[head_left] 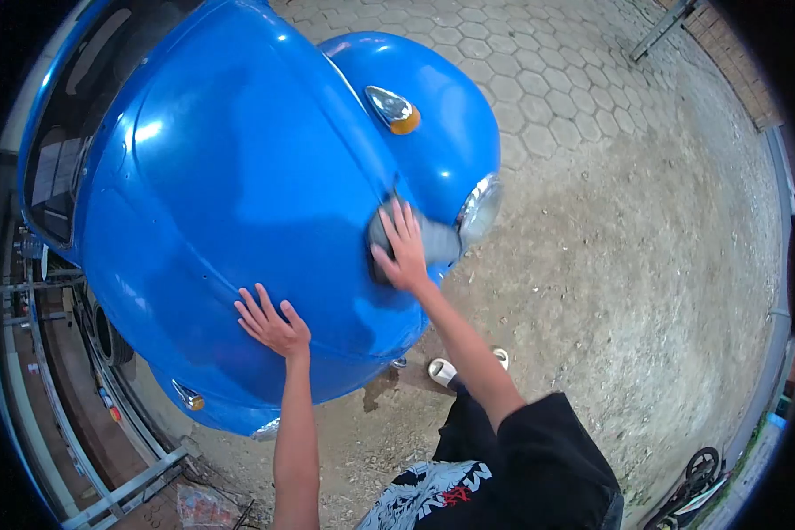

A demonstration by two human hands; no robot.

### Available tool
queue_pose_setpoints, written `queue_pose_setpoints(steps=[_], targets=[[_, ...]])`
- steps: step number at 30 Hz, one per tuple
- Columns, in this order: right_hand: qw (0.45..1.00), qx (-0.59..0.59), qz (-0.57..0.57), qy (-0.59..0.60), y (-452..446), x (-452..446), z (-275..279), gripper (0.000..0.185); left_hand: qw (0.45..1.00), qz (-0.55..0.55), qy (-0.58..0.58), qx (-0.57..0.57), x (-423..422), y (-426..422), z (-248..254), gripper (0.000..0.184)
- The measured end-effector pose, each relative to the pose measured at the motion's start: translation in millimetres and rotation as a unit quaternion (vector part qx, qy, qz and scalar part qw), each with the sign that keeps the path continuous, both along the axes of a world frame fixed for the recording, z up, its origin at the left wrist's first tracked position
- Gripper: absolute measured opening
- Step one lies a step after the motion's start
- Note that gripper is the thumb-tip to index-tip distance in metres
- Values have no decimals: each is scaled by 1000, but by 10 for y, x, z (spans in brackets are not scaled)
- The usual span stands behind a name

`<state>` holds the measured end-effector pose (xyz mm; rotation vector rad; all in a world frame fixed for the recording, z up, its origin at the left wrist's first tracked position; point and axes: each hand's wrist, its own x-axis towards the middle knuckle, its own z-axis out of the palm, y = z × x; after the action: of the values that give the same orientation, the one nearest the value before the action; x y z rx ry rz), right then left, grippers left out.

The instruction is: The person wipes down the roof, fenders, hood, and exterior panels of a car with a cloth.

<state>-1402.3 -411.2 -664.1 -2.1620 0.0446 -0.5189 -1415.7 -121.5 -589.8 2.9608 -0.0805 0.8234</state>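
Note:
A blue car hood (pixel 230 168), rounded and glossy, fills the left and middle of the head view. My left hand (pixel 276 327) rests palm down on its lower part, open with the fingers spread and holding nothing. Near the right edge of the hood, my right hand (pixel 402 247) presses a grey cloth (pixel 437 240) against the paint. Its fingers lie over the cloth, and what is beneath the palm is hidden. One side of the cloth trails toward the chrome-rimmed headlight (pixel 480 209) and is blurred.
A blue fender (pixel 442 97) carries an amber turn signal (pixel 402 119). Metal rails (pixel 71 424) and a tire (pixel 108 329) stand at the left. Hexagonal paving (pixel 539 79) meets bare dirt ground (pixel 592 309). A small wheeled vehicle (pixel 698 481) shows at the lower right.

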Motion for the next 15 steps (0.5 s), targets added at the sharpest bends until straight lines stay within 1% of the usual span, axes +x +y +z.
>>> queue_pose_setpoints(steps=[1,3,6,7,9,11,13,15], targets=[[999,21,-6,32,74,-375,-231,79,1000,-1,-2,9,10,1,-8,60],[997,58,-22,52,256,-908,-627,83,1000,-4,-3,22,12,-14,0,60],[995,61,-13,83,188,-912,-581,87,1000,0,-8,28,8,-25,-24,61],[996,57,-12,73,108,-806,-525,87,1000,0,-3,29,4,-10,-38,62],[994,102,-32,28,-116,-371,-389,88,999,-3,-3,38,2,-16,-45,62],[987,158,-16,31,-423,221,-135,89,999,-1,0,38,7,-20,-27,63],[984,179,12,12,-575,779,28,87,999,-6,1,39,9,-6,-27,63],[991,128,24,-25,-434,992,178,83,999,-9,0,37,16,5,-33,63]])
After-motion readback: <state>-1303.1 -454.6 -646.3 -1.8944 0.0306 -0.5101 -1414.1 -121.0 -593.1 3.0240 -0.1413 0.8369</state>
